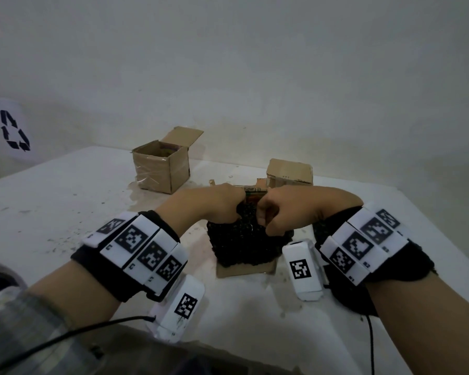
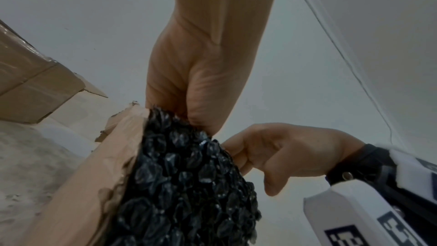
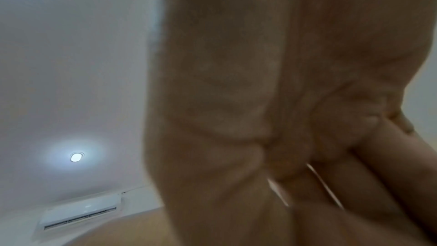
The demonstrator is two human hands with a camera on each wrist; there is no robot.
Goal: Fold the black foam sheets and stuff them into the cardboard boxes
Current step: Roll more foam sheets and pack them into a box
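A bunched black foam sheet (image 1: pixel 244 242) with a bubbled surface stands in the middle of the table, against a low cardboard box (image 1: pixel 245 269) whose brown wall shows under it. My left hand (image 1: pixel 232 209) grips the sheet's top edge from the left, fingers curled down into it. My right hand (image 1: pixel 266 216) pinches the same top edge from the right. The left wrist view shows the foam (image 2: pixel 189 184) beside the box wall (image 2: pixel 94 175), with the left hand (image 2: pixel 189 85) above it and the right hand (image 2: pixel 279 152) next to it. A blurred palm (image 3: pixel 260 100) fills the right wrist view.
An open taped cardboard box (image 1: pixel 160 169) stands at the back left of the white table (image 1: pixel 52 201). Another cardboard box (image 1: pixel 290 171) sits just behind my hands. A white wall rises close behind the table. The table's right edge runs near my right arm.
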